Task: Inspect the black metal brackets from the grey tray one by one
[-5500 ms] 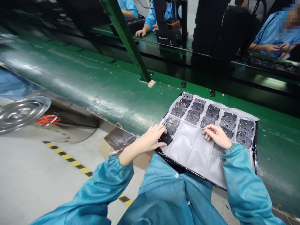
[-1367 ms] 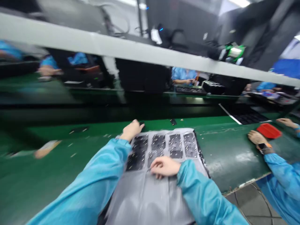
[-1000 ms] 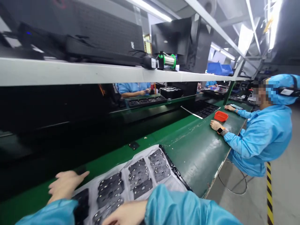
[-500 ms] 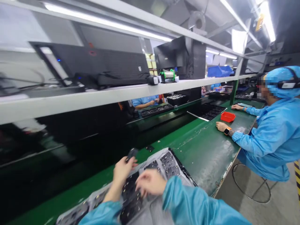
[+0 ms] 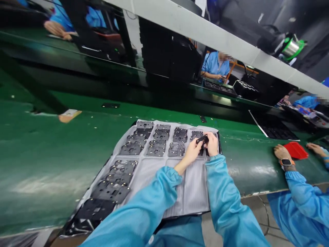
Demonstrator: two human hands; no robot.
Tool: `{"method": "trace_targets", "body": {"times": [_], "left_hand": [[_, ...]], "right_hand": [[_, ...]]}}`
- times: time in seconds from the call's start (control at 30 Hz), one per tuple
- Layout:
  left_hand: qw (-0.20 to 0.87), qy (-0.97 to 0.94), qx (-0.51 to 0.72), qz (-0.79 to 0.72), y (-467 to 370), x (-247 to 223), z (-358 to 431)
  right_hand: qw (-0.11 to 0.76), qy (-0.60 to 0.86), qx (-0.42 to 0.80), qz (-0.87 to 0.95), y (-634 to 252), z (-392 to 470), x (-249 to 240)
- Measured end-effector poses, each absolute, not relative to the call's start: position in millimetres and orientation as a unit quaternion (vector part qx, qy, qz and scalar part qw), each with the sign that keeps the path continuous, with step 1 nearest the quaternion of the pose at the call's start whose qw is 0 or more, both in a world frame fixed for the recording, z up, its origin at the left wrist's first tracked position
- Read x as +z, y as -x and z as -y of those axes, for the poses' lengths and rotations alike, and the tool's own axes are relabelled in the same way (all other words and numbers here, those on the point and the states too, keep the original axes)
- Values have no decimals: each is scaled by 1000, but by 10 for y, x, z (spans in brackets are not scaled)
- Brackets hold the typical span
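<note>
Both my hands meet over the far right part of a compartmented tray (image 5: pixel 191 181) lined with whitish sheeting. Between them is a small black plastic part (image 5: pixel 202 139), tilted above the tray. The fingers of my left hand (image 5: pixel 192 152) pinch its left end, while my right hand (image 5: pixel 212 144) grips the right end. Stacks of flat black plates (image 5: pixel 156 147) with small gold-coloured dots fill the back compartments, and more plates (image 5: pixel 113 190) lie overlapped down the left column. My hands partly hide the plates beneath them.
The tray lies on a green bench (image 5: pixel 64 164). Loose dark pieces (image 5: pixel 111 105) lie behind it. A shelf rail (image 5: pixel 218 32) crosses above, with a wire spool (image 5: pixel 293 47). At right are a red bin (image 5: pixel 296 150) and a co-worker's arm (image 5: pixel 299 183); other people sit opposite.
The view has swung left and downward, bringing the whole tray into sight. My right hand, earlier blurred and apart over the tray, now joins my left hand on the black part.
</note>
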State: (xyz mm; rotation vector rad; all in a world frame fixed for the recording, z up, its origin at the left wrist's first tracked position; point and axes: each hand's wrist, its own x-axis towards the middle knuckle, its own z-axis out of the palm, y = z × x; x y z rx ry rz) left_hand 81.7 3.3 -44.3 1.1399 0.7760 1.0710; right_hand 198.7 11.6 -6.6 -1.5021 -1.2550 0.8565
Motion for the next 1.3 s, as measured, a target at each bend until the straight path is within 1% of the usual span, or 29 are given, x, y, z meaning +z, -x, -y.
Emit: {"method": "trace_targets", "body": {"times": [0.13, 0.37, 0.53, 0.7, 0.77, 0.97, 1.1, 1.3], "left_hand": [[604, -512, 501, -347, -804, -426, -56], [599, -515, 498, -357, -783, -379, -19], [579, -528, 502, -368, -775, -335, 4], [556, -536, 506, -384, -762, -283, 21], [556, -533, 511, -381, -755, -262, 24], [550, -534, 519, -378, -759, -255, 26], [546, -540, 517, -379, -767, -275, 32], [531, -553, 512, -388, -758, -282, 35]], "right_hand": [[473, 614, 327, 540, -1985, -139, -104], [444, 639, 298, 553, -1990, -148, -135], [401, 660, 222, 595, -2028, -142, -143], [418, 638, 130, 634, -2057, -161, -185], [427, 629, 126, 638, -2059, -159, -199], [467, 611, 175, 614, -2035, -123, -189], [473, 602, 147, 627, -2035, -135, -181], [457, 609, 106, 639, -2061, -159, -212]]}}
